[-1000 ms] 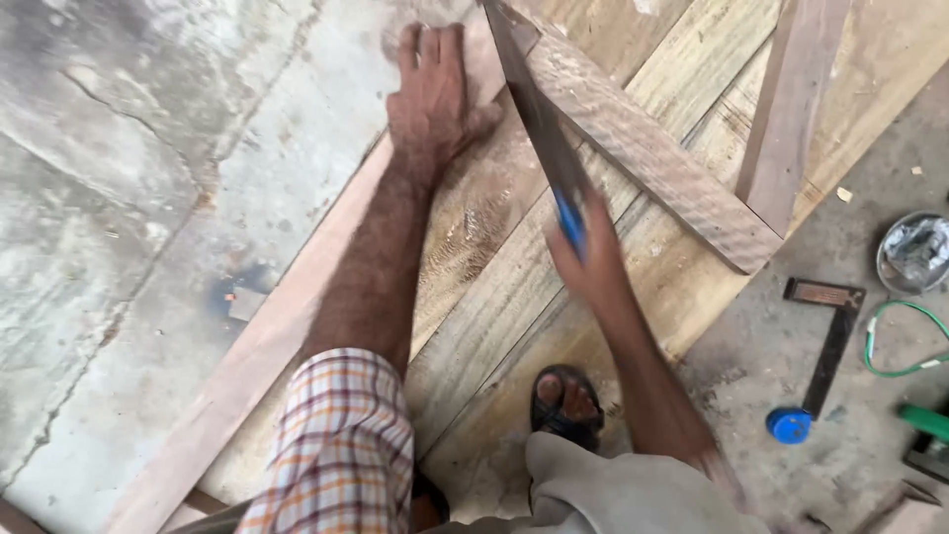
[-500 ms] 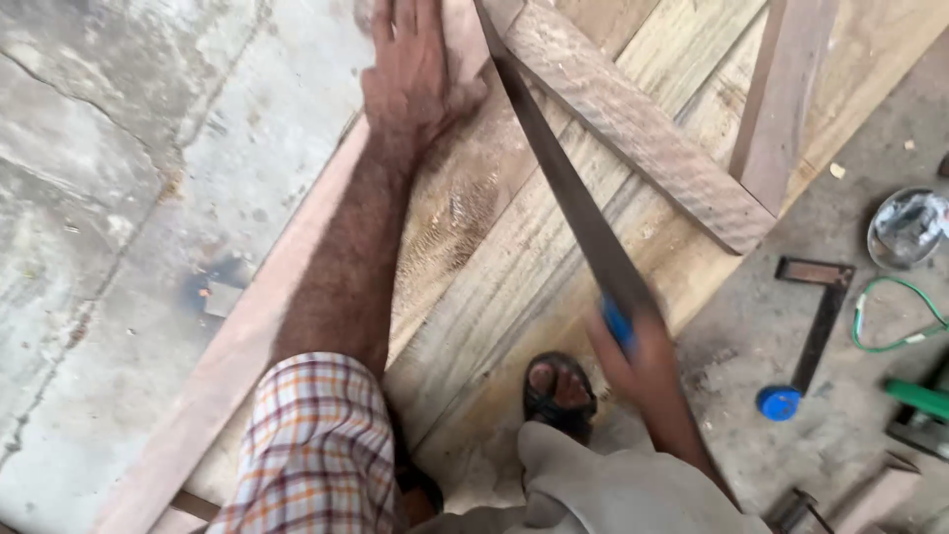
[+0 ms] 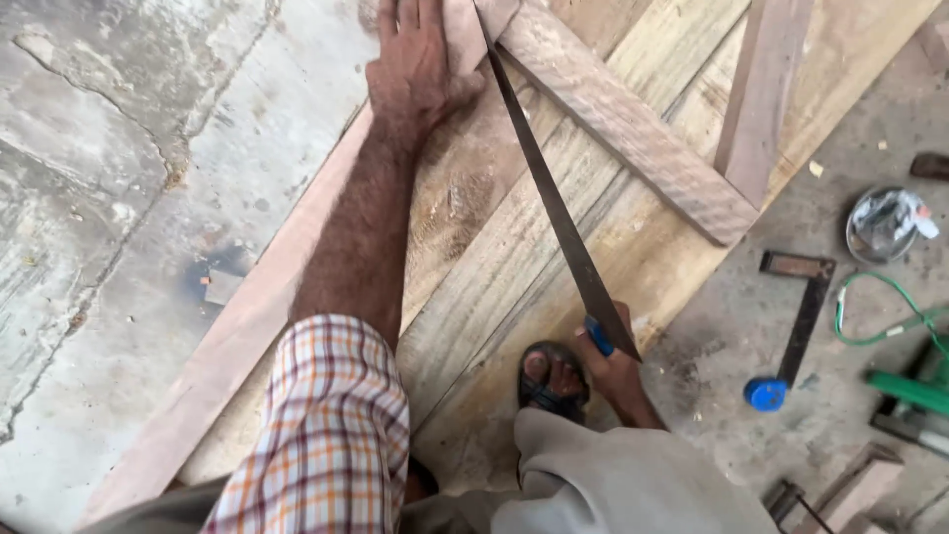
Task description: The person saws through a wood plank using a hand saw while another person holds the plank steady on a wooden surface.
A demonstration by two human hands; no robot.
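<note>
My left hand [image 3: 420,64] presses flat on a reddish wooden board [image 3: 247,326] near the top of the view. My right hand [image 3: 613,361] grips the blue handle of a hand saw [image 3: 554,208]. Its long dark blade runs up to a rough wooden batten [image 3: 633,129] lying across pale planks [image 3: 494,267]. The saw's tip is cut off by the top edge, next to my left thumb. My sandalled foot [image 3: 549,381] rests on the planks beside the saw handle.
A try square [image 3: 806,307] and a blue round object [image 3: 766,394] lie on the concrete floor at right. A metal bowl [image 3: 883,224], green cable [image 3: 880,316] and a green tool [image 3: 909,391] sit farther right. Cracked concrete [image 3: 119,198] spreads to the left.
My right hand has pulled the saw back toward me, down and to the right, drawing the blade out along the cut. My left hand stays pressed on the board.
</note>
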